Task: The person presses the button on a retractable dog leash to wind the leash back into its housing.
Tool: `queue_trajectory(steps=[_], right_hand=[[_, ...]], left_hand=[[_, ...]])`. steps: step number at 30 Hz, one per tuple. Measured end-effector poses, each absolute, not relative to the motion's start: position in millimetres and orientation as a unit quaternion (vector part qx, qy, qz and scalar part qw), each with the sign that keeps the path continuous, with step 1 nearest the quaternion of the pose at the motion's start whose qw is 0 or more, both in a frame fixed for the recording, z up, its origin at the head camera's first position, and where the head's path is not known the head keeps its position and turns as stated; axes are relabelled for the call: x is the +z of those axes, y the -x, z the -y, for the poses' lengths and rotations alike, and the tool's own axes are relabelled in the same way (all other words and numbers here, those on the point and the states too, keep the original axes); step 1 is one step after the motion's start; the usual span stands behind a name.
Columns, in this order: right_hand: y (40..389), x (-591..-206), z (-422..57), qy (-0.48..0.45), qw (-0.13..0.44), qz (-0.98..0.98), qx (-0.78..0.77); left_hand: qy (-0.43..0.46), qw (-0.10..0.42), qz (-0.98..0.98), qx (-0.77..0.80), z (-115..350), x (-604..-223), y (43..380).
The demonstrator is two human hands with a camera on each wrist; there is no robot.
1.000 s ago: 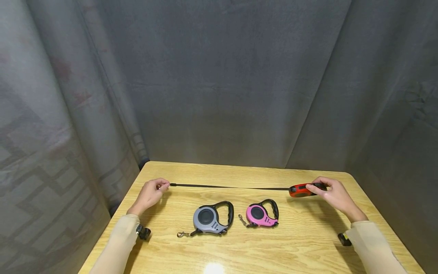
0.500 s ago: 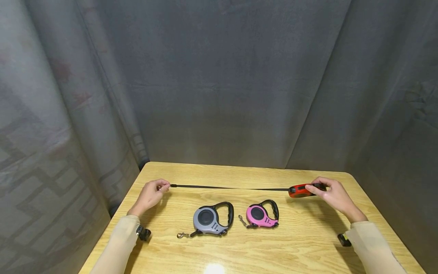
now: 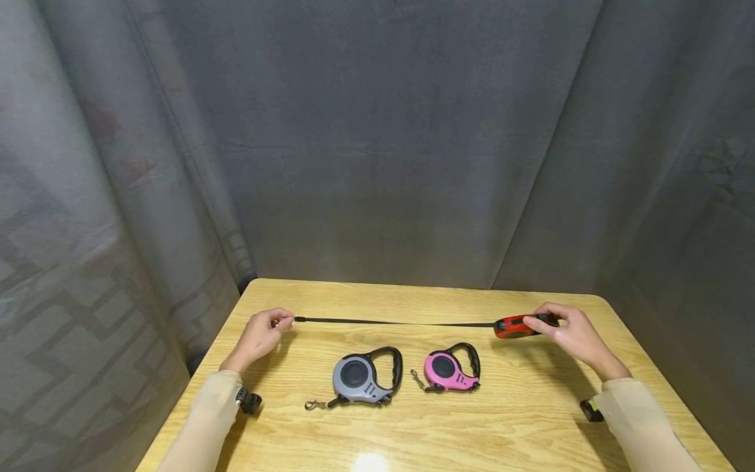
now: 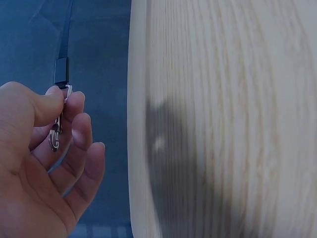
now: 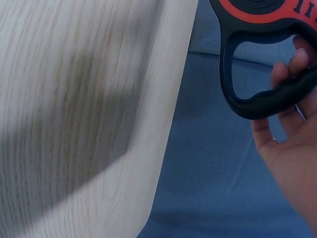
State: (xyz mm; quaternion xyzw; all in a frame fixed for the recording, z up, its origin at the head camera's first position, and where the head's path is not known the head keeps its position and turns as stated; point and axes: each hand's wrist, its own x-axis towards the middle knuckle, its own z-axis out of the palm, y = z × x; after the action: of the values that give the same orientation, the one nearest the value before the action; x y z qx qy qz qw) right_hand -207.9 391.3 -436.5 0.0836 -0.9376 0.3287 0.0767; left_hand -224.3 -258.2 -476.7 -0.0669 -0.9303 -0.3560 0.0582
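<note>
My right hand (image 3: 563, 330) grips the black handle of a red retractable dog leash (image 3: 512, 326), its fingers curled round the grip in the right wrist view. From that leash a black strap (image 3: 377, 322) runs straight and taut leftward across the table. At its far end my left hand (image 3: 261, 334) pinches the metal snap hook (image 4: 55, 136) between thumb and fingertips. Both hands are held above the tabletop. Nearer to me lie a grey retractable leash (image 3: 356, 373) and a smaller pink one (image 3: 444, 371), each with its clip to the left.
The wooden table (image 3: 472, 432) has a grey curtain (image 3: 366, 164) behind it and more curtain on both sides. A small camera (image 3: 250, 402) sits at the left wrist, another (image 3: 591, 411) at the right.
My right hand has shifted very slightly left with the red leash. The left hand and the two leashes on the table look unmoved.
</note>
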Motion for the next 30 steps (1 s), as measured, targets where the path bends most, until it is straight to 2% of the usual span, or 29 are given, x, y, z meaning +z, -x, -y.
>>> queue_trajectory(steps=[30], right_hand=[[208.7,-440.3,-386.8,-0.093,0.084,0.935,0.332]], left_hand=[[0.071,0.069,0.930,-0.355,257.8,-482.2,223.4]])
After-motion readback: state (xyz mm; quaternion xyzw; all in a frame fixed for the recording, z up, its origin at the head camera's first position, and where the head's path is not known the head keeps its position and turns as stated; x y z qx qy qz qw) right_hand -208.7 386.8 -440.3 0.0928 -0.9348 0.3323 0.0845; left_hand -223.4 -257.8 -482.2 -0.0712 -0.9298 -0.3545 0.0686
